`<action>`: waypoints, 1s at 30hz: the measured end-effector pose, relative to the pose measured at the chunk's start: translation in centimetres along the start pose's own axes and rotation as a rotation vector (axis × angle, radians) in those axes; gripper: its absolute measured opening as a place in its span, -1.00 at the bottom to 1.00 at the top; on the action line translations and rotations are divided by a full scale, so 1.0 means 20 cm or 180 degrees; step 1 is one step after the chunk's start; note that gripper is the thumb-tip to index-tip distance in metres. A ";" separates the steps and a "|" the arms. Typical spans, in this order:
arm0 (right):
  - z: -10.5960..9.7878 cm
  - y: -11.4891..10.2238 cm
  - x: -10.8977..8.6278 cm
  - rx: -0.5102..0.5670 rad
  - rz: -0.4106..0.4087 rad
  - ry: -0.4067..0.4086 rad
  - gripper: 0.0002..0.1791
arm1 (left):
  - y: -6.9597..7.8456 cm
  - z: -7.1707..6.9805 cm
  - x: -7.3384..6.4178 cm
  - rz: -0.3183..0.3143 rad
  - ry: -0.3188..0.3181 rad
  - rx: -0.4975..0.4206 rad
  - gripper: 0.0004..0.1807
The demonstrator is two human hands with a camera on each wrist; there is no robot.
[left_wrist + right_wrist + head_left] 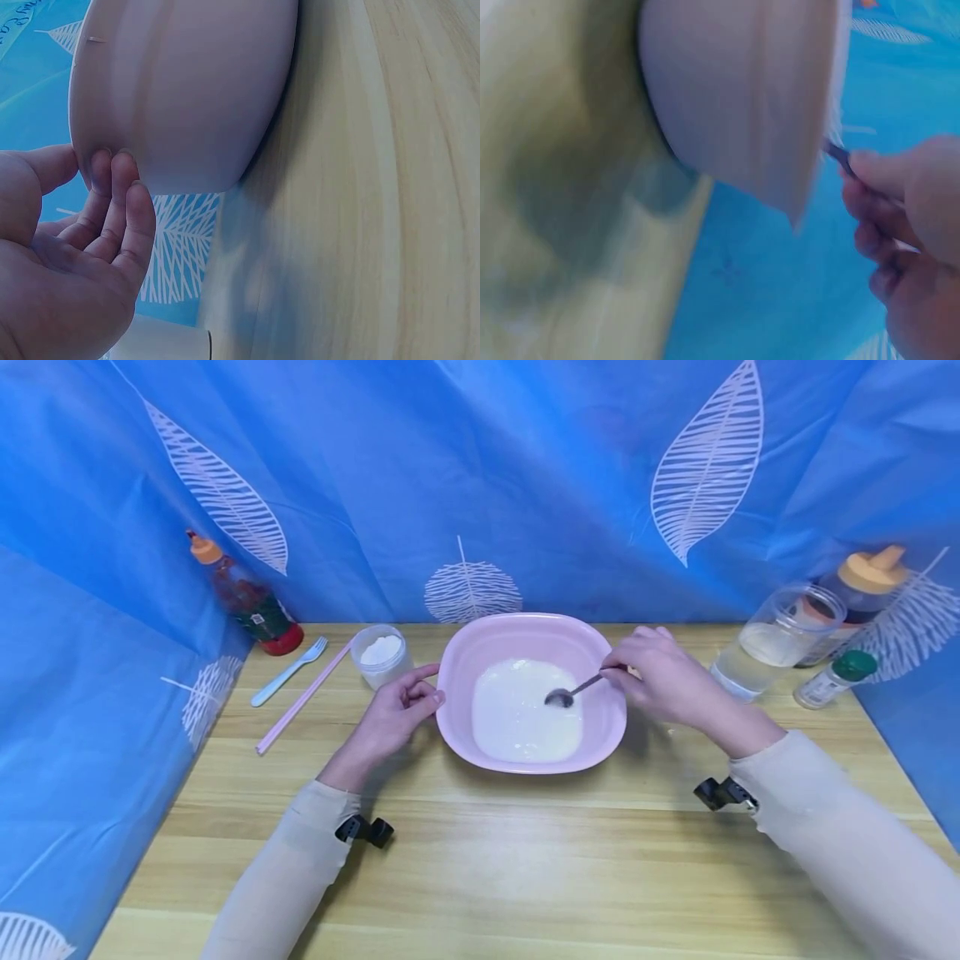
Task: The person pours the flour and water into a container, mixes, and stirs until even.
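A pink basin (529, 768) holds a white, milky mixture (517, 718). My left hand (393, 714) grips its left rim; in the left wrist view the thumb lies at the rim and the fingertips press on the outer wall under it. My right hand (660, 681) pinches the handle of a small dark metal spoon (559, 697) over the right rim. The spoon's bowl sits at the surface of the white mixture. In the right wrist view only the spoon's handle (838, 155) shows, the basin wall hiding the rest.
Left of the basin are a jar of white powder (381, 664), a pink stick-like pair (303, 697), a pale blue fork (288, 672) and a red sauce bottle (258, 610). To the right stand a clear cup (772, 639), an orange-capped bottle (862, 589) and a green-capped shaker (836, 678).
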State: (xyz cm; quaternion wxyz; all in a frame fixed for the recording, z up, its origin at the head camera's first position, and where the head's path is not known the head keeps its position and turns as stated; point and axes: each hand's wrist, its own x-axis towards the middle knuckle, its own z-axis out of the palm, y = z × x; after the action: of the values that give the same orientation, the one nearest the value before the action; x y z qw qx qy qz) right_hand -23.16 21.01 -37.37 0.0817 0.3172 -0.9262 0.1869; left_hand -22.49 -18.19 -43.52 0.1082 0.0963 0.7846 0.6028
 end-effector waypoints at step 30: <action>0.01 0.00 0.01 0.0171 0.0131 -0.0191 -0.96 | 0.00 0.00 0.01 -0.0018 -0.0010 -0.0020 -0.39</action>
State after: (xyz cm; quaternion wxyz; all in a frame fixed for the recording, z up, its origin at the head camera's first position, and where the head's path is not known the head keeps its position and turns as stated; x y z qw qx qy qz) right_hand -23.34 20.87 -37.43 0.0415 0.3056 -0.9291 0.2038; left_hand -22.58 -18.14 -43.61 0.1114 0.0948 0.7829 0.6048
